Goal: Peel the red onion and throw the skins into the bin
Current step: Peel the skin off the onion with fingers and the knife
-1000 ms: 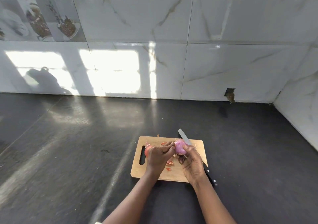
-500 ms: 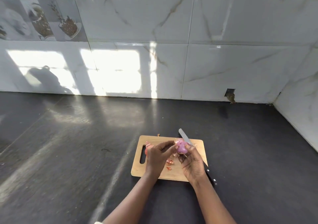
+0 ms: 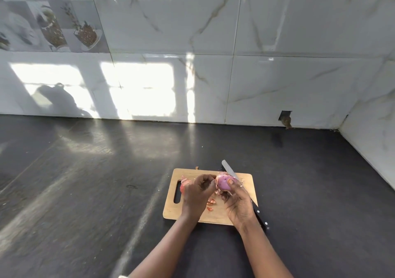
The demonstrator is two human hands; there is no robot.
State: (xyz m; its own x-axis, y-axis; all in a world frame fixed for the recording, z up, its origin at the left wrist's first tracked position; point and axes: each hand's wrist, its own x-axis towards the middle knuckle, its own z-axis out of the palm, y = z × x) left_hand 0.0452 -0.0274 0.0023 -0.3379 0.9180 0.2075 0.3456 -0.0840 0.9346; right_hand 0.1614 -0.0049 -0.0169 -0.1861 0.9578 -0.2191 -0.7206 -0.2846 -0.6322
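Observation:
A purple-pink red onion (image 3: 222,182) sits in my right hand (image 3: 238,203) above the wooden cutting board (image 3: 213,214), thumb on its top. My left hand (image 3: 197,194) is curled beside it, fingertips pinching at the skin on the onion's left side. Loose strips of skin hang under the onion. Small red skin pieces (image 3: 211,203) lie on the board between my hands. More reddish peel (image 3: 183,184) shows behind my left hand. No bin is in view.
A knife lies across the board's right side, blade (image 3: 228,168) pointing away, black handle (image 3: 261,219) toward me. The board rests on a dark countertop (image 3: 85,181). Marble-tiled walls (image 3: 277,74) close the back and right.
My left fingers shifted slightly against the onion, working at the skin. The onion turned a little in my right hand. Both hands stay over the board.

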